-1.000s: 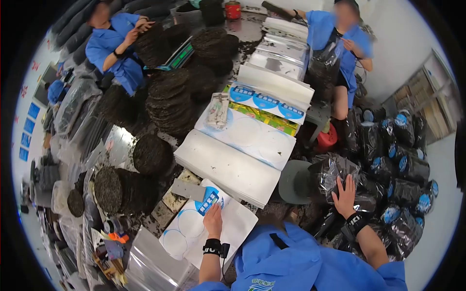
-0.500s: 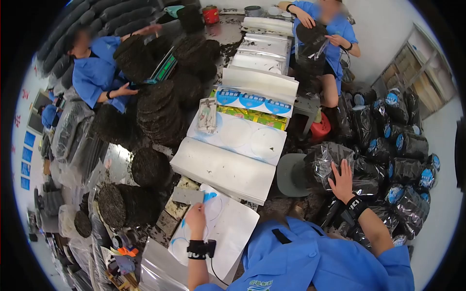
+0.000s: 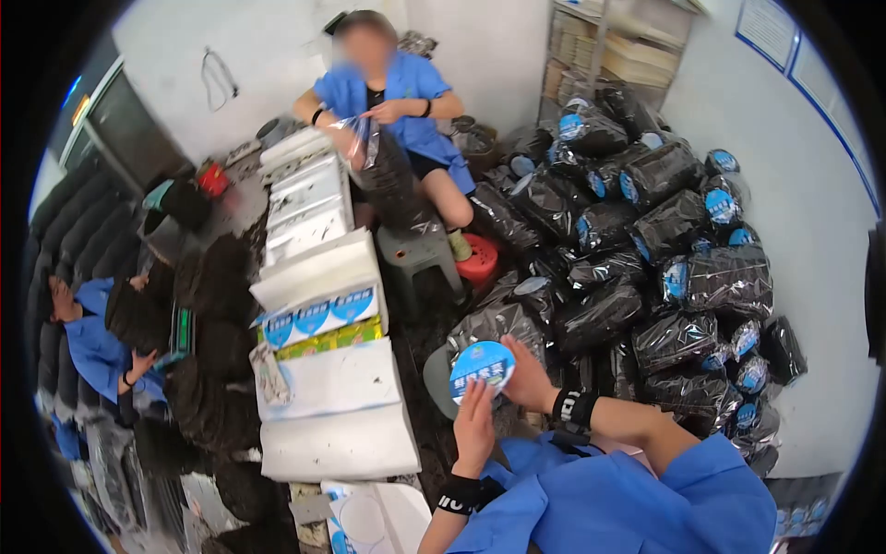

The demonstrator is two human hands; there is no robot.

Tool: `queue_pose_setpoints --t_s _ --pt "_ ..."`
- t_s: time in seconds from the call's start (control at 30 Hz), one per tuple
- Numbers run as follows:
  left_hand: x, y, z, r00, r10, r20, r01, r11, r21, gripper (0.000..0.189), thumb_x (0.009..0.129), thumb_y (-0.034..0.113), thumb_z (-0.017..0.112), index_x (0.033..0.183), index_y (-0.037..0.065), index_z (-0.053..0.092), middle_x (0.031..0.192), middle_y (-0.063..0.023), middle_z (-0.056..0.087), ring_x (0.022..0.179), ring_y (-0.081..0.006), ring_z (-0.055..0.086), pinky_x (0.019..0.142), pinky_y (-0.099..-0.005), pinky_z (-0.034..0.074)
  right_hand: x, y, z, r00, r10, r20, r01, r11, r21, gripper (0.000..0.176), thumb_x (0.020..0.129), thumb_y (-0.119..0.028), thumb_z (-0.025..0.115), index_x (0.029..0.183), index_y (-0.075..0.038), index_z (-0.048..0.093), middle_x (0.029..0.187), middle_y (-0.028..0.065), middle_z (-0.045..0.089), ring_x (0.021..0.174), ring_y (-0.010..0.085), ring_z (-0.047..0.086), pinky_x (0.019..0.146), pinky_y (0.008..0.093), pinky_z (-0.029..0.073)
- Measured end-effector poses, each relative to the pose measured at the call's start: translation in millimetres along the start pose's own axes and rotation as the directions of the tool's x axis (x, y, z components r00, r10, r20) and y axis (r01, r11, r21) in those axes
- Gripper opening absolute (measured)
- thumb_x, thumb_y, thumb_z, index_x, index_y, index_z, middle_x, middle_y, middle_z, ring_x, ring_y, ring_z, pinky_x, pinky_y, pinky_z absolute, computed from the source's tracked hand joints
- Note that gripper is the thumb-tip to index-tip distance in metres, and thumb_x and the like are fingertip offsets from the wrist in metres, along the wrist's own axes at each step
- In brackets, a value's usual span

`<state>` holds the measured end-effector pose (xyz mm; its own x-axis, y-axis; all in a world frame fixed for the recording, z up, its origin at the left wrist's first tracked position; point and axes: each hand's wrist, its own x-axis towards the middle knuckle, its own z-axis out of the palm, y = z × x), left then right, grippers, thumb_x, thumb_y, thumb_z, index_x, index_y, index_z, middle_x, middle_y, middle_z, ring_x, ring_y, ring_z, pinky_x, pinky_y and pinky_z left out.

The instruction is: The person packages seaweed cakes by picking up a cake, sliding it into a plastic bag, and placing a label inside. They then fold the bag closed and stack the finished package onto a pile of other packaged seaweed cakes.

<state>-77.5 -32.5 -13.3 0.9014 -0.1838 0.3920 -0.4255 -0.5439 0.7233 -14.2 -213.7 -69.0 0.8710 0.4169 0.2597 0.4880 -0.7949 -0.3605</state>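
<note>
A round blue label (image 3: 482,369) with white lettering is over the end of a clear-wrapped dark bundle (image 3: 503,323). My left hand (image 3: 473,429) has its fingertips on the label's lower front. At its right edge is my right hand (image 3: 531,380), fingers stretched out; whether they touch the label or only the wrap behind it is hidden. The bundle rests on a grey-green stool (image 3: 436,377). Sheets of round labels (image 3: 369,517) lie to the left below.
Wrapped dark bundles (image 3: 669,277) with blue end labels are piled at right. Paper stacks (image 3: 341,443) run along the left. A co-worker (image 3: 397,102) handles a plastic bag behind a grey stool (image 3: 420,258) and red basin (image 3: 478,260). Another person (image 3: 97,332) works among dark round stacks.
My left hand has moved from the label sheet to the bundle, bringing a round blue label. My right hand has shifted from the bundle's side to the label's edge. The view has turned right.
</note>
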Motion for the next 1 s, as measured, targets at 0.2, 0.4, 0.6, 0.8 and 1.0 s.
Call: queue_pose_setpoints --t_s 0.2,0.4,0.6,0.8,1.0 --pt "43.6 4.6 69.9 0.998 -0.039 0.049 0.039 0.999 -0.002 0.037 0.089 -0.005 0.051 0.124 0.001 0.059 0.134 -0.0198 0.053 0.133 -0.0372 0.043 0.108 -0.0443 0.037 -11.3 10.7 0.4 1.000 -0.016 -0.006 0.017 0.983 0.181 0.044 0.081 -0.018 0.056 0.122 -0.003 0.057 0.125 0.0180 0.058 0.122 0.0328 0.050 0.107 0.0507 0.033" --pt "69.0 48.1 65.3 0.927 -0.236 0.290 0.098 0.902 0.421 0.037 0.092 0.021 0.057 0.123 0.002 0.060 0.132 -0.0230 0.054 0.125 -0.0385 0.049 0.099 -0.0489 0.041 -22.0 17.3 1.7 0.983 0.145 0.111 -0.182 0.731 0.658 0.045 0.088 -0.025 0.054 0.126 -0.002 0.053 0.127 0.0179 0.057 0.123 0.0354 0.048 0.108 0.0445 0.034" --pt "113.8 -30.6 107.7 0.969 -0.208 0.131 0.217 0.975 -0.055 0.028 0.097 0.012 0.048 0.114 -0.002 0.065 0.128 -0.0203 0.059 0.126 -0.0347 0.051 0.105 -0.0400 0.039 -6.5 22.3 -2.3 0.999 0.048 -0.024 -0.038 0.949 0.313 0.033 0.089 -0.023 0.056 0.117 -0.004 0.059 0.118 0.0160 0.059 0.112 0.0353 0.055 0.101 0.0426 0.042" --pt "119.0 -47.3 123.9 0.977 -0.086 0.194 0.100 0.993 -0.063 0.030 0.094 0.013 0.055 0.120 0.000 0.063 0.133 -0.0185 0.056 0.131 -0.0365 0.045 0.108 -0.0430 0.035 -43.6 67.6 -36.0 0.973 -0.229 0.032 0.206 0.923 0.324 0.026 0.086 -0.014 0.059 0.108 -0.001 0.063 0.116 0.0175 0.061 0.114 0.0328 0.056 0.098 0.0438 0.045" --pt "122.2 -25.1 128.1 0.947 -0.021 0.321 -0.166 0.822 0.545 0.062 0.091 0.035 0.056 0.143 0.006 0.041 0.152 -0.0214 0.031 0.141 -0.0436 0.023 0.114 -0.0565 0.014 -52.8 62.6 -93.9 0.924 0.315 -0.217 -0.219 0.901 0.375 0.046 0.088 -0.020 0.062 0.128 0.001 0.051 0.126 0.0212 0.056 0.124 0.0384 0.050 0.105 0.0456 0.040"
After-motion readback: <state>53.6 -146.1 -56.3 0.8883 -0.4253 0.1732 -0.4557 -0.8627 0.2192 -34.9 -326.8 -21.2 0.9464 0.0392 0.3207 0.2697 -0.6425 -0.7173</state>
